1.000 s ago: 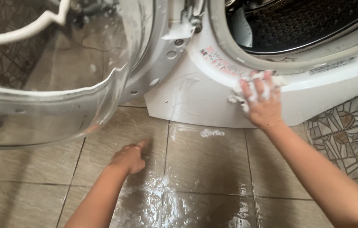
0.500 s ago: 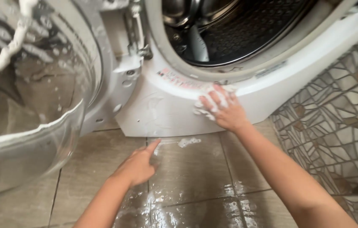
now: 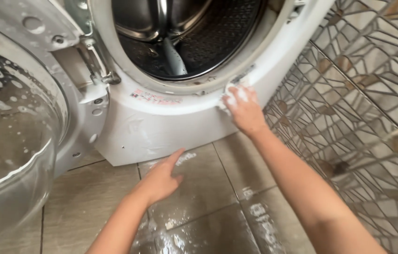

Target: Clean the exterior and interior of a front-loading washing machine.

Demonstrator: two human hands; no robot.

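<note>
A white front-loading washing machine [image 3: 161,127] stands on the floor with its metal drum [image 3: 185,33] showing through the round opening. My right hand [image 3: 243,110] presses a soapy white cloth [image 3: 234,94] against the machine's front panel, just below the rim of the opening at its lower right. My left hand [image 3: 161,178] rests flat on the wet floor tiles in front of the machine, fingers apart, holding nothing. Soap streaks mark the front panel.
The open glass door [image 3: 11,131], dotted with foam, juts out at the left on its hinge [image 3: 98,75]. The beige floor tiles [image 3: 208,216] are wet and soapy. A mosaic-patterned tiled wall [image 3: 363,113] runs along the right.
My right hand has slid the cloth rightward along the panel under the opening. The view has swung right, so the door looms larger at the left. My left hand stays on the floor.
</note>
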